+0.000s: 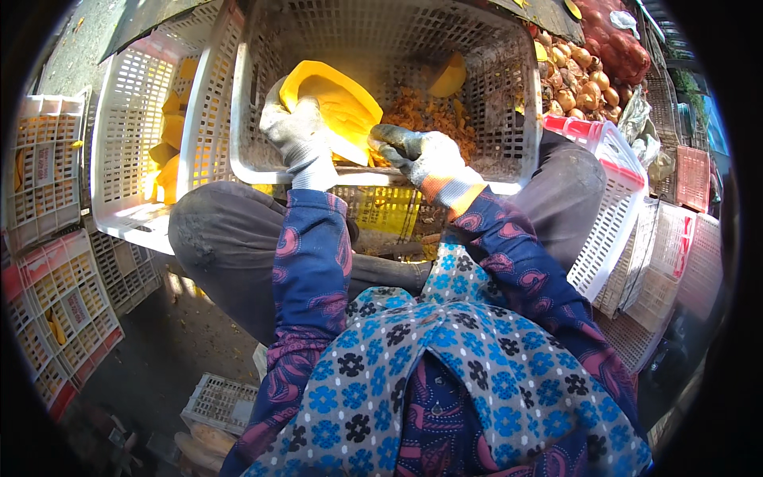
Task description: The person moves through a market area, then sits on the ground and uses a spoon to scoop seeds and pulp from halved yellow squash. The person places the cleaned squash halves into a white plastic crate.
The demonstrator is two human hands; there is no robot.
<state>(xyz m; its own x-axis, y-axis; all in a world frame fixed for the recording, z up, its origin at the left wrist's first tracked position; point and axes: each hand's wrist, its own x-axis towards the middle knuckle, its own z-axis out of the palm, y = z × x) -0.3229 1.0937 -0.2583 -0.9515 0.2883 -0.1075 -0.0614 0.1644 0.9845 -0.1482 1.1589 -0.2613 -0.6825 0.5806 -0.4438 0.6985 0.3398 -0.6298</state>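
A large yellow pumpkin piece is in my gloved left hand, whose fingers wrap round its left side. My gloved right hand is closed at the piece's lower right edge. Whether it grips the flesh or a small tool cannot be made out. Both hands are over the near rim of a white plastic crate between my knees. Inside this crate, orange scraps lie heaped behind my right hand, and a smaller pumpkin piece leans near the back right.
To the left, a white crate holds several cut pumpkin pieces. Onions and a red mesh sack lie at the back right. Stacked crates stand beside my right knee, others at the far left.
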